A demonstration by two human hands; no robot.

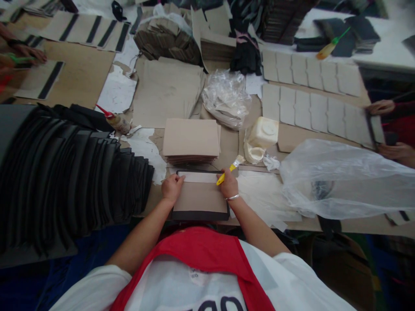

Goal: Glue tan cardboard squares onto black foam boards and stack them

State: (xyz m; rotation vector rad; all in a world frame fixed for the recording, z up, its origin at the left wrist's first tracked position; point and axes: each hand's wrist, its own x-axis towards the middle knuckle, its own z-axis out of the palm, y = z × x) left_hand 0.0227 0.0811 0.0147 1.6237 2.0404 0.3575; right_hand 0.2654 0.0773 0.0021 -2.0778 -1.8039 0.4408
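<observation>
In front of me lies a brown cardboard panel [200, 196] with black edging and a pale strip [198, 177] along its far side. My left hand [172, 188] is closed on the panel's far left corner, thumb by the end of the strip. My right hand [228, 185] is closed around a brush [226, 173] with a yellow handle and pale bristles pointing away to the right. That hand also rests against the panel's far right corner. Just beyond the panel sits a stack of brown boards [191, 138].
Overlapping black sheets [84, 185] are piled at left. A red-tipped glue bottle [115, 120] lies nearby. Right of the boards are a whitish plastic jug [264, 131] and clear plastic bags [350, 181]. Other people's hands work at far left [32, 54] and far right [382, 107].
</observation>
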